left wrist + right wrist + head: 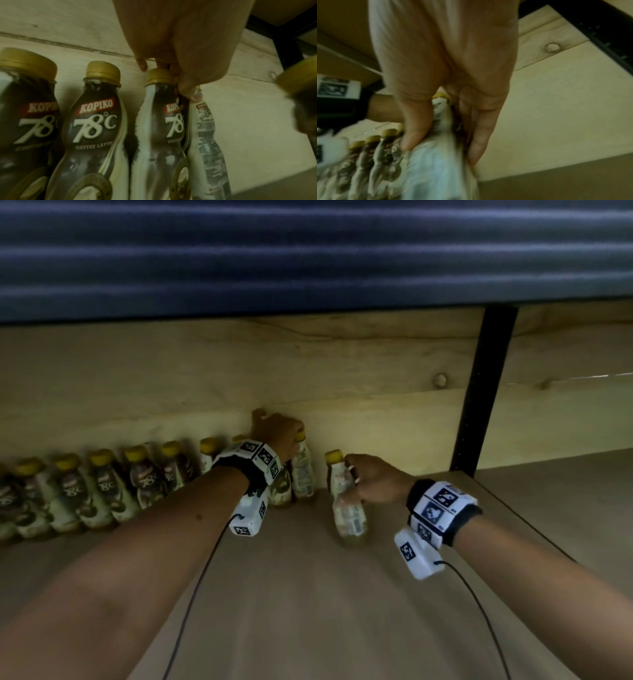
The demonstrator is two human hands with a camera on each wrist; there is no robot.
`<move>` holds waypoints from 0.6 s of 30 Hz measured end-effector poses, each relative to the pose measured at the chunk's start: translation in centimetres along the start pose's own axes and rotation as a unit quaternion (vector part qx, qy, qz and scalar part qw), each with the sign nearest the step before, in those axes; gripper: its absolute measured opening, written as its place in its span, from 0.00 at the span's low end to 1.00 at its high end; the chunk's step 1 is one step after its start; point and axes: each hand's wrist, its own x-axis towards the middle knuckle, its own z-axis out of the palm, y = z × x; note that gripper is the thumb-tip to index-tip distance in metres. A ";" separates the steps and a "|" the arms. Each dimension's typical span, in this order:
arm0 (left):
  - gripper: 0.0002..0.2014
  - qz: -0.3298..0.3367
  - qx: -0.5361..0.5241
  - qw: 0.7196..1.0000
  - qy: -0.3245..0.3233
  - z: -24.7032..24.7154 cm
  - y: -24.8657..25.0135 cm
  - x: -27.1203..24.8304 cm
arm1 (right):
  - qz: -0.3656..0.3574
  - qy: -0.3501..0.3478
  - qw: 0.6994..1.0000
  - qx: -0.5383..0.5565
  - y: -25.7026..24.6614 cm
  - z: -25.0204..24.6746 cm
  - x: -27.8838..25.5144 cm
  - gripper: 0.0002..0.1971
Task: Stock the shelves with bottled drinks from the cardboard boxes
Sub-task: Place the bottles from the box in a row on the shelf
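Bottle [347,505] in the right hand [375,482]: the fingers [478,142] and thumb wrap its neck and shoulder just below the yellow cap, and its base looks to sit on or just above the shelf [308,594]; motion blur hides whether it touches. It stands apart from the row, with a gap of bare shelf between it and the nearest bottle to the fingers' left.

Left hand [277,436] sits over the right end of the row [102,487]. In the left wrist view its fingers [190,90] curl down onto the tops of two bottles there, pinching at the gold cap of one labelled Kopiko 78°C [159,135] and touching the neck of the end bottle [205,135] just beside it, whose label faces away and shows small print.

Left of those fingers the row runs on, upright bottles shoulder to shoulder with dark coffee-latte labels and yellow caps, set against the pale wooden back board [342,364]. A knot [441,380] marks the board above and to the right of the right hand's fingers. A black metal post [484,392] stands further right, at the back of the shelf. Above everything hangs a dark blue ribbed panel [308,251]. Both wrists wear bands with black-and-white markers, each with a thin black cable trailing back along the forearm.
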 end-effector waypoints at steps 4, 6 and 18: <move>0.03 0.022 -0.021 1.000 -0.008 -0.3 -0.2 -0.1 | 0.038 0.135 0.990 0.015 0.8 1.0 3.4 0.28; 0.09 0.031 -0.037 0.999 -0.016 -0.3 -0.1 -0.2 | 0.036 0.144 0.988 0.037 0.2 1.8 5.0 0.30; 0.45 0.050 0.030 0.989 -0.134 0.2 -1.6 -2.9 | -0.030 0.152 0.987 0.050 0.0 3.6 6.8 0.28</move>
